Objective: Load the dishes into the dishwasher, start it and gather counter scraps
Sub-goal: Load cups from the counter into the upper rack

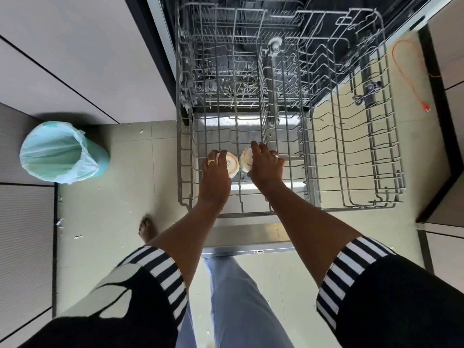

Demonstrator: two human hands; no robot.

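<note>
**Two cups in hand at pulled-out rack, near-left section**

Nearest the camera are two dark sleeves with striped cuffs and one bare foot (148, 228) on the tiled floor. Pale scraps (78, 237) lie scattered on the tiles beside the foot.

The dishwasher door (251, 238) lies folded down flat. One grey wire rack (351, 172) is drawn out above it.

The left hand (216, 172), wearing a ring, curls its fingers over the left cup (233, 166). The right hand (266, 167) grips the right cup (246, 159), with its forefinger laid across the cup's top.

Cups counted: two. Both are white with a thin gold band, and the left one bears partly hidden lettering. They sit side by side, nearly touching, in the near-left part of the rack. I cannot tell whether they rest on the wires.

One bin (60, 156) stands left of the rack, lined with a pale green bag, its mouth open.

Farther off is the dark tub (251, 28). One orange cable (406, 69) lies on the floor to its right.
</note>
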